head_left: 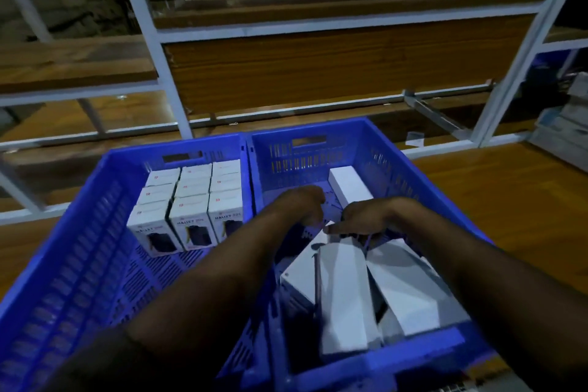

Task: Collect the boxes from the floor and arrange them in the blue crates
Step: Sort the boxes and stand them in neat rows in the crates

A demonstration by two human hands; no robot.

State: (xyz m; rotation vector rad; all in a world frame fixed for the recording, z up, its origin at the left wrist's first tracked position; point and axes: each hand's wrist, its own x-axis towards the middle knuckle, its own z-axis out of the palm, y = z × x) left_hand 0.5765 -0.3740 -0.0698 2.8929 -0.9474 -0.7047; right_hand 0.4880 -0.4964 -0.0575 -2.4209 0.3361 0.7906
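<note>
Two blue crates fill the lower frame side by side — the left crate (79,232) holds upright boxes (191,200) in rows, the right crate (397,175) loose white boxes (346,293) — where the left hand (299,204) curls empty and the right hand's (366,219) fingers press a box top, grip unclear.

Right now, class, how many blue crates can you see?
2. The left crate holds neat rows of white boxes; the right crate, touching it, holds loose boxes under both hands. More may lie outside the view.
</note>
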